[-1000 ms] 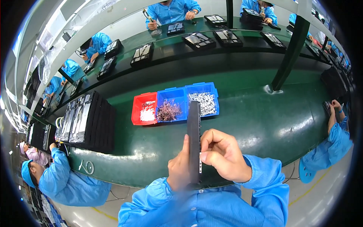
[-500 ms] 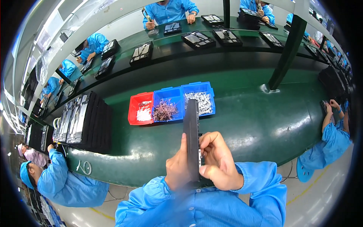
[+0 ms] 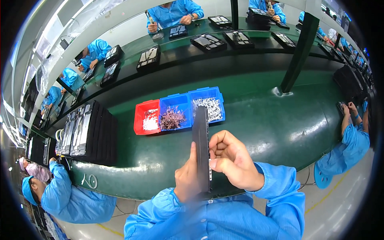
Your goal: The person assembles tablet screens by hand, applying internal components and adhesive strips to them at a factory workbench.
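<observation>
A flat black rectangular unit (image 3: pixel 202 152) stands nearly edge-on to me in the middle of the view, its right side lined with small light and dark parts. My left hand (image 3: pixel 186 176) grips it from the left, thumb up along its face. On the other side, my right hand (image 3: pixel 234 162) has its fingers curled and thumb and fingertips against that edge; anything small in them cannot be made out. Just beyond the unit's top is a blue bin (image 3: pixel 219 114) of small white-and-grey parts. Beside it sit a blue bin (image 3: pixel 188 108) of brownish parts and a red bin (image 3: pixel 139 116) of small white pieces.
A tall stack of black trays (image 3: pixel 105 136) stands left on the green table (image 3: pixel 272 132). A looped white cable (image 3: pixel 92 182) lies near its front edge. Similar units (image 3: pixel 208 41) line a raised far bench behind a dark post (image 3: pixel 298 56). Co-workers in blue sit around.
My right hand has shifted slightly up along the unit's edge. The unit stays in my left hand. The view has turned slightly.
</observation>
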`<state>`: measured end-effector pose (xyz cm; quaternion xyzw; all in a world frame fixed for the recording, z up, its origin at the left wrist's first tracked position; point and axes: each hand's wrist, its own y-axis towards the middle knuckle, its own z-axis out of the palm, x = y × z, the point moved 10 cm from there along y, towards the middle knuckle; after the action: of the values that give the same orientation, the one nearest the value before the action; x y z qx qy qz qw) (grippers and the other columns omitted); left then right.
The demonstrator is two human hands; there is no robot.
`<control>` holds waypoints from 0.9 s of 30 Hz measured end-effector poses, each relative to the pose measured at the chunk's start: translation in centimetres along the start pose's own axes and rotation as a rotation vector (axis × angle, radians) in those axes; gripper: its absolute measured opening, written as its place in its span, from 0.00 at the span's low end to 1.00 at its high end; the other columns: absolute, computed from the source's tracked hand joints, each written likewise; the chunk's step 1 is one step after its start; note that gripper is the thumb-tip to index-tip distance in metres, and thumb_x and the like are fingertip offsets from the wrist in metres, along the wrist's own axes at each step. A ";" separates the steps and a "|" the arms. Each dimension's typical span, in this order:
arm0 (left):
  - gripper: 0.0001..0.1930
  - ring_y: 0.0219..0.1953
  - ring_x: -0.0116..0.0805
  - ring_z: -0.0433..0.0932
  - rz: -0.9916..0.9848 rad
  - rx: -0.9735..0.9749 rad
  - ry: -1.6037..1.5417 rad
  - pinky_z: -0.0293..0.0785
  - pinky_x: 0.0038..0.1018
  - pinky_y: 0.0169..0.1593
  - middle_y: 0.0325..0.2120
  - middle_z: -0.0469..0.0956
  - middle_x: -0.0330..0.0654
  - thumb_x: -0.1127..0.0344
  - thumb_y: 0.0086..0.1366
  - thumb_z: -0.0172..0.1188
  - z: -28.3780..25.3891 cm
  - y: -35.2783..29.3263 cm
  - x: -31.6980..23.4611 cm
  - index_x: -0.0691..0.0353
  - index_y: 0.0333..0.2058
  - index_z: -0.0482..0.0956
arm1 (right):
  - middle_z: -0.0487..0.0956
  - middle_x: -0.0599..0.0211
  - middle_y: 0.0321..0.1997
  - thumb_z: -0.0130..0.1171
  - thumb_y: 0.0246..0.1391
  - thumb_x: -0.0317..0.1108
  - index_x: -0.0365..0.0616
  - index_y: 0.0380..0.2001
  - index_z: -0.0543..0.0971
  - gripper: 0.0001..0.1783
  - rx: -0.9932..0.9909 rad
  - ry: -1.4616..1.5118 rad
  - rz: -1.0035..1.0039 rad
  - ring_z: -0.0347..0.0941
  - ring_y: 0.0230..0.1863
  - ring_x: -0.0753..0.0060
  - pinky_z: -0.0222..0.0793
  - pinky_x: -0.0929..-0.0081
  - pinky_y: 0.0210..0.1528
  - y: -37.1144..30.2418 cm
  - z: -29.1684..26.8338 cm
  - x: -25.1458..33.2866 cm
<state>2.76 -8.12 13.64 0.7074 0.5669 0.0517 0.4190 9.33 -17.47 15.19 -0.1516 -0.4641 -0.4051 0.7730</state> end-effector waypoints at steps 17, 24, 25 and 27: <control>0.41 0.33 0.38 0.89 -0.014 0.057 -0.117 0.84 0.28 0.33 0.36 0.87 0.47 0.73 0.59 0.67 0.1 0.0 0.6 0.81 0.68 0.59 | 0.63 0.65 0.49 0.61 0.50 0.23 0.41 0.63 0.56 0.38 0.021 -0.019 -0.170 0.61 0.52 0.73 0.60 0.69 0.59 -2.1 1.6 -1.0; 0.10 0.25 0.37 0.82 -0.246 0.217 -0.183 0.75 0.30 0.27 0.27 0.82 0.45 0.73 0.65 0.64 -0.5 -1.8 4.1 0.68 0.45 0.82 | 0.75 0.64 0.46 0.69 0.55 0.29 0.37 0.58 0.69 0.30 -0.121 -0.534 -0.569 0.71 0.48 0.71 0.67 0.69 0.55 -2.9 -2.8 5.6; 0.05 0.28 0.35 0.82 -0.265 0.134 -0.320 0.75 0.29 0.29 0.28 0.82 0.44 0.71 0.67 0.63 -1.1 -2.2 5.1 0.66 0.39 0.81 | 0.76 0.62 0.47 0.68 0.57 0.30 0.36 0.56 0.71 0.26 -0.223 -0.684 -0.527 0.72 0.49 0.70 0.68 0.67 0.55 -2.9 -4.4 6.1; 0.05 0.32 0.30 0.79 -0.656 -0.090 -0.913 0.75 0.28 0.36 0.34 0.81 0.41 0.69 0.68 0.64 -0.5 -4.6 7.8 0.65 0.38 0.81 | 0.78 0.59 0.50 0.65 0.62 0.34 0.34 0.56 0.73 0.22 -0.281 -0.906 -0.364 0.74 0.52 0.66 0.69 0.66 0.58 -2.6 -6.6 5.8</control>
<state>1.70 -1.20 7.81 0.4259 0.5157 -0.3683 0.6457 12.65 -25.90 16.25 -0.3311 -0.7126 -0.4854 0.3833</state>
